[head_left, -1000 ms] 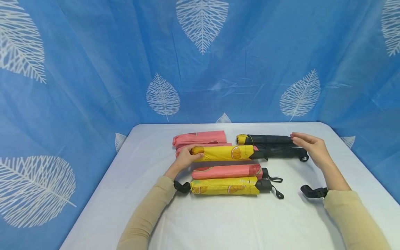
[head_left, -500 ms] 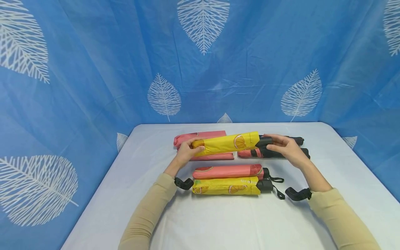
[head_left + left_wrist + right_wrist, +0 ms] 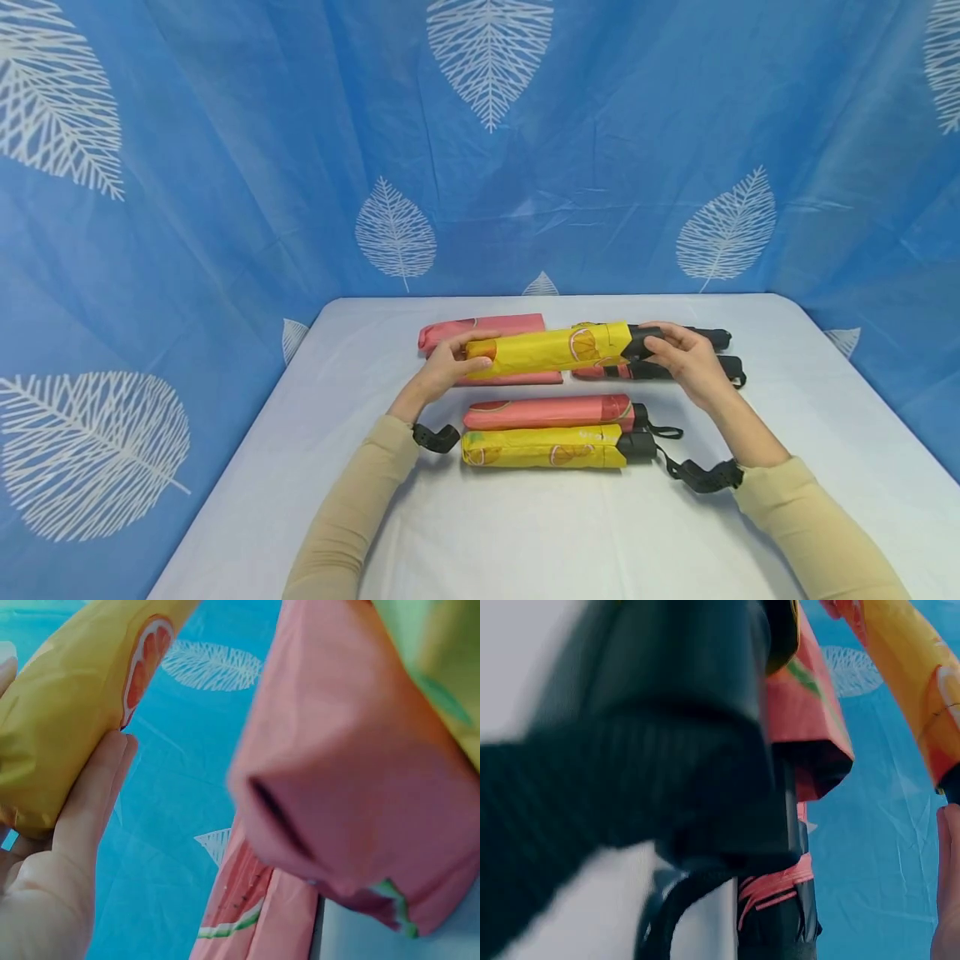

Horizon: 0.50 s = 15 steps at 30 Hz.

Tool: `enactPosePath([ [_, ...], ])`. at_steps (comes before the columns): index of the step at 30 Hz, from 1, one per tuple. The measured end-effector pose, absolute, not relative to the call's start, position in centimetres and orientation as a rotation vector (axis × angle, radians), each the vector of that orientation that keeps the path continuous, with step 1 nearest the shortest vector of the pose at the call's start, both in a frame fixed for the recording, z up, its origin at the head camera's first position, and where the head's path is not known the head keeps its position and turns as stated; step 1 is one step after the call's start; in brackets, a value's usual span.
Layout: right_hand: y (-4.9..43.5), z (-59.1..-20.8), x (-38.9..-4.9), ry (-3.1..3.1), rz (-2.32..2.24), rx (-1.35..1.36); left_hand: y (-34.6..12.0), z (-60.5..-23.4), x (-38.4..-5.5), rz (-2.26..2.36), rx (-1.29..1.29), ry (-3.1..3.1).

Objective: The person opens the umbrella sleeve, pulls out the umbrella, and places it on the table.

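A folded yellow umbrella with orange-slice prints is held between both hands, raised over the back rows. My left hand grips its left end, thumb in front; in the left wrist view the fingers lie along the yellow cloth. At the other end, my right hand holds the black handle between thumb and fingers. In front lie a folded pink umbrella and a second yellow umbrella, side by side with handles to the right.
Behind the held umbrella lie pink umbrellas on the left and two umbrellas with black ends, one farther back and one nearer, on the right. A white-covered table carries everything. Blue leaf-print cloth hangs around it.
My right hand has come in leftward and taken hold of the yellow umbrella's handle. The umbrella's right end has risen, then dipped slightly. My left hand has kept its grip.
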State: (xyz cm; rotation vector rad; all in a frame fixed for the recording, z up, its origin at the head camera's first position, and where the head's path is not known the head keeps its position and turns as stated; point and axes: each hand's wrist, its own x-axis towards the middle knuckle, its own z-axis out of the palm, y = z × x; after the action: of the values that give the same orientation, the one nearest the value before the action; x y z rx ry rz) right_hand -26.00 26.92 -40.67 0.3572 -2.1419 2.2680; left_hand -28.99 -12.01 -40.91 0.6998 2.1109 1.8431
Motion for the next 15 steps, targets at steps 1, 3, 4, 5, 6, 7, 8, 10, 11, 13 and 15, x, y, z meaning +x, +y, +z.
enactPosePath([
  [1, 26.9, -40.7, -26.0, -2.079, 2.321, 0.362, -12.0, -40.8, -29.0, 1.837, 0.704, 2.115],
  [3, 27.0, -40.8, -25.9, -1.989, 2.391, 0.367, -12.2, -40.7, -28.9, 1.835, 0.705, 2.123],
  [4, 27.1, -40.8, -25.8, -1.958, 2.413, 0.368, -12.2, -40.7, -28.9, 1.834, 0.706, 2.127],
  [5, 27.2, -40.9, -25.7, -1.928, 2.437, 0.37, -12.3, -40.7, -28.8, 1.835, 0.707, 2.129],
  [6, 27.3, -40.9, -25.7, -1.905, 2.458, 0.368, -12.4, -40.7, -28.8, 1.834, 0.705, 2.132],
  [7, 27.5, -41.0, -25.6, -1.888, 2.476, 0.372, -12.6, -40.7, -28.8, 1.835, 0.704, 2.132],
  [8, 27.7, -41.0, -25.5, -1.878, 2.489, 0.377, -12.7, -40.7, -28.8, 1.837, 0.705, 2.127],
  [10, 28.2, -41.1, -25.4, -1.857, 2.513, 0.393, -13.1, -40.6, -28.7, 1.838, 0.701, 2.124],
  [11, 28.4, -41.1, -25.3, -1.847, 2.526, 0.399, -13.3, -40.6, -28.7, 1.836, 0.693, 2.136],
  [13, 28.9, -41.2, -25.2, -1.826, 2.544, 0.419, -13.7, -40.5, -28.6, 1.836, 0.685, 2.149],
  [15, 29.4, -41.2, -25.1, -1.785, 2.573, 0.437, -14.1, -40.4, -28.6, 1.836, 0.676, 2.165],
])
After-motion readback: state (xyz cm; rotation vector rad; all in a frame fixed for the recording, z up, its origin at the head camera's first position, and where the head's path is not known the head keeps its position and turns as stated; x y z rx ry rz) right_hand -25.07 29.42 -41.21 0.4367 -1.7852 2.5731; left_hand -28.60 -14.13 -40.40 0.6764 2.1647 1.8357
